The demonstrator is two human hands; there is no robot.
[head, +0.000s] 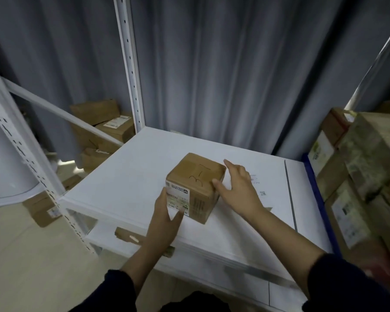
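A small brown cardboard box (pixel 195 180) sits on the white shelf board (pixel 126 176), with handwriting on its top and a white shipping label on its near left face. My left hand (pixel 167 218) lies against that labelled face, fingers straight, thumb spread toward the box's near corner. My right hand (pixel 239 188) is at the box's right side, thumb touching the top right edge and fingers stretched out flat beyond the box's far corner. Neither hand curls round the box.
White slotted shelf uprights (pixel 131 70) stand at the left and back. Several cardboard parcels (pixel 104 124) lie on the floor behind the shelf at left. A stack of taped parcels (pixel 360 167) rises at the right, beside a blue edge. A grey curtain hangs behind.
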